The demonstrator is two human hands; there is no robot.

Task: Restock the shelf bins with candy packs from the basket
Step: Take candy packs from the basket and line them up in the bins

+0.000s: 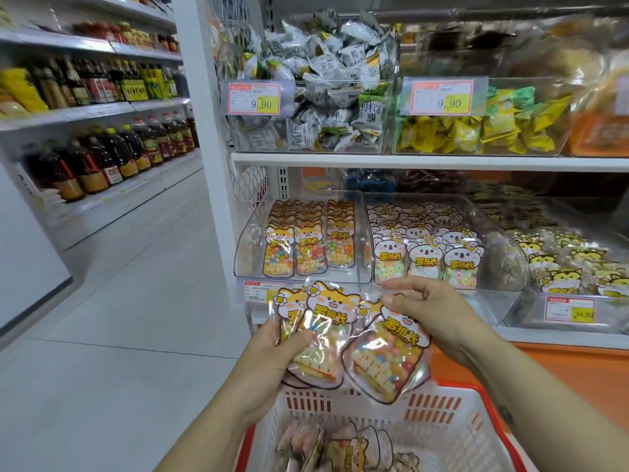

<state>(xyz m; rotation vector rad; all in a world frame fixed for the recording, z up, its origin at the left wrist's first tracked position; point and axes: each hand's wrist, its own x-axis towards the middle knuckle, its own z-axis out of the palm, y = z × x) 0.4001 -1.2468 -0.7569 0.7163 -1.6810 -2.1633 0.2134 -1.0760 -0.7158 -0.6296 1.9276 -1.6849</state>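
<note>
**Shop aisle, lower candy shelf: slippery packs fanned above the basket**

Glossy film is the main hazard. The left hand [272,352] grips a loose fan of clear candy pouches with orange cat-face tops [323,321], thumb across their fronts and fingers behind. Held this way the pouches could slide over one another. One may slip out, likely into the white slotted plastic basket with a red rim [442,396] directly below, or past its edge onto the pale tiled floor [136,267].

The right hand [429,308] pinches the top of a single cat-face pouch [388,362], which hangs tilted and overlaps the fan. A tug to separate it might drag a neighbour loose.

Farther out, the matching clear plastic shelf bin [252,233] holds three rows of the same pouches, so pushing more in could tip the front row. Just beside it, the bin of white koala-face pouches [425,257] looks similar at a glance, so a pack could land in the wrong bin.

Both forearms reach forward from the bottom of the frame, with the hands close together in front of the bin's lip. The left palm turns inward under the fan. The right hand shows its back, wrist bent and fingers curled down to the pinch. More pouches lie in the basket.
</note>
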